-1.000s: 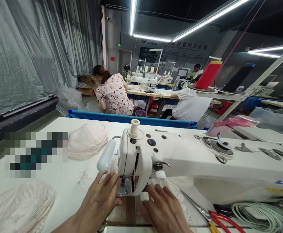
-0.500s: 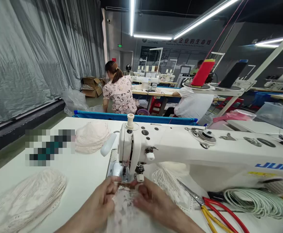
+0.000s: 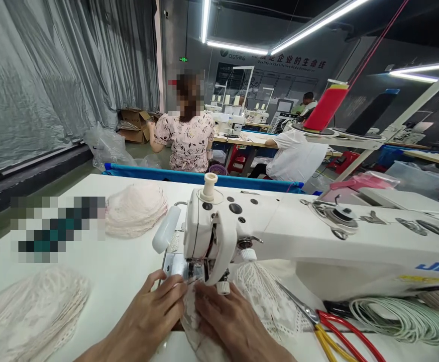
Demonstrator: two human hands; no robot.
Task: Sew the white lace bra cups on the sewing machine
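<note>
A white lace piece runs between my two hands up to the presser foot of a white sewing machine. My left hand lies at the lace's left edge beside the metal needle plate, its fingers bent and closed on the edge. Closed over the lace's right side, my right hand has its fingertips just below the machine head. Both sets of fingertips are partly hidden. Behind my right hand lies a bunch of lace pieces.
Lace stacks lie at left front and left back. Scissors with red and yellow handles and a coil of pale cord lie at right. A red thread cone stands behind the machine. One person sits beyond the table.
My hands have come down from holding up the lace's edge to lying flatter on it at the presser foot. The view has shifted slightly, and the person ahead has turned and raised an arm.
</note>
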